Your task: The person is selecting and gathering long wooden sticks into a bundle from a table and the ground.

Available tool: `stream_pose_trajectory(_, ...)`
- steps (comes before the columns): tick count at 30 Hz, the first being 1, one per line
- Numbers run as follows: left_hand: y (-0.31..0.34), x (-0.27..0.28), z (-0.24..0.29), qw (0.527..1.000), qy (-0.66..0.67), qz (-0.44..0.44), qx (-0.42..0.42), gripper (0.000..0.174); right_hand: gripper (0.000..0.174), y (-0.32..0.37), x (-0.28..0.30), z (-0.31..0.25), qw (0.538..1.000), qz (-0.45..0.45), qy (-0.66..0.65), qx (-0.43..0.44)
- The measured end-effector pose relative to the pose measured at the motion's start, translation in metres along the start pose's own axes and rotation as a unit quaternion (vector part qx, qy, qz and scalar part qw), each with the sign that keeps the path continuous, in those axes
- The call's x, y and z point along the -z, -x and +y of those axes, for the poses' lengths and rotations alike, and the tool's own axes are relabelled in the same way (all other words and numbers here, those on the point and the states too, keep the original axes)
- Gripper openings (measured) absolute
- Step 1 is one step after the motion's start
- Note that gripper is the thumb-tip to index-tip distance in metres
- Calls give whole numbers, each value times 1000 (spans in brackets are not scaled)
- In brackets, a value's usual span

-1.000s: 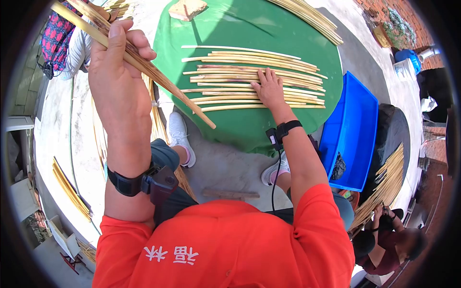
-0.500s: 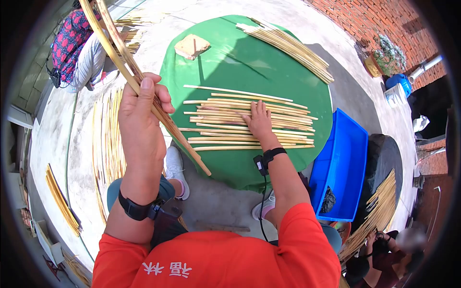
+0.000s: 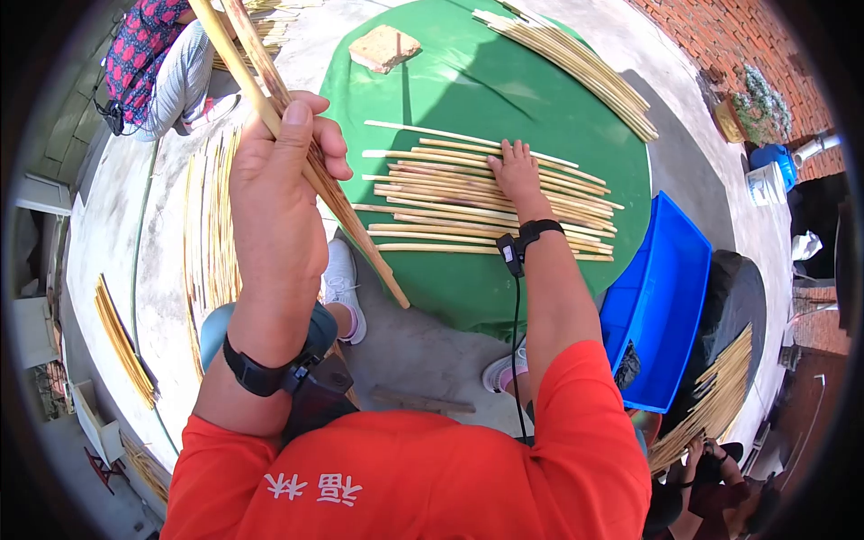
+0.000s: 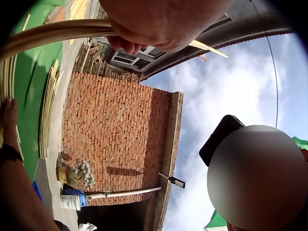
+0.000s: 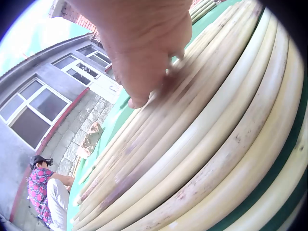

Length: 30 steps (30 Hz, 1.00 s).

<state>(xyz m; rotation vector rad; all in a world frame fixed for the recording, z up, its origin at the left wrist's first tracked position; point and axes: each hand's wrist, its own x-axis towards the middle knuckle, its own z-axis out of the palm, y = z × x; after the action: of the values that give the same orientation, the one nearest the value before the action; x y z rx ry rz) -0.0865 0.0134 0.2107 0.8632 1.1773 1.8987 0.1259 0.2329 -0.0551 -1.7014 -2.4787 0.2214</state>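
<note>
My left hand, raised left of the table, grips two long pale-brown stalks between thumb and fingers. They slant across the hand, lower end pointing toward the table's near edge; in the left wrist view a stalk runs out of the fist. On the green cloth lies a row of cut yellowish stalks, roughly parallel. My right hand rests on the far part of this row, fingers spread, fingertips near the farthest stalks. Close up, the right wrist view shows that hand above the stalks.
A rough stone block and another bundle of stalks lie on the table's far side. Right of it stands a blue tub. More stalks lie on the ground at left. One person squats at upper left; another is at lower right.
My right hand has slid from the middle of the row toward its far side. The left hand keeps its grip on the two stalks. The head view has shifted.
</note>
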Motion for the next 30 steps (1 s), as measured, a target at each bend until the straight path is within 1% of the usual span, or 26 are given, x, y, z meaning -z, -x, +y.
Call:
stream_pose_trajectory(2,-3,3,0,1000,6,-2,1,21,55,7,-1,-2,1000,10,10,3)
stream_pose_trajectory(4,-3,5,1,1000,3,-6,-8,21,46,12,-5,1,997,71,12,12)
stream_pose_trajectory(5,-2,4,1,1000,4,-5,-6,21,46,12,-5,3,997,69,13,13)
stream_pose_trajectory(7,1,3,2,1000,9,-3,-7,21,32,11,-9,12,993,116,-7,36)
stream_pose_trajectory(8,2,3,2,1000,8,-2,-6,21,32,9,-10,15,993,116,-7,37)
stream_pose_trajectory(10,2,4,3,1000,8,-4,-12,21,26,6,-11,19,988,137,38,58)
stream_pose_trajectory(13,2,4,5,1000,5,9,-21,20,26,4,-8,18,992,111,39,49)
stream_pose_trajectory(17,2,3,3,1000,19,-1,-11,19,27,2,-10,18,992,107,43,43)
stream_pose_trajectory(19,3,4,4,1000,17,8,-10,19,24,0,-18,24,966,228,74,101)
stream_pose_trajectory(20,3,4,4,1000,16,8,-9,19,24,-1,-20,29,966,228,74,101)
stream_pose_trajectory(22,2,7,6,1000,16,11,-16,19,25,-3,-13,31,985,152,45,73)
stream_pose_trajectory(26,3,10,5,1000,14,14,-20,20,22,-6,-13,36,985,151,34,71)
stream_pose_trajectory(28,2,10,5,1000,14,13,-16,21,16,-7,-7,36,988,139,3,63)
stream_pose_trajectory(30,2,11,6,1000,14,10,-10,21,14,-7,-2,33,988,142,8,57)
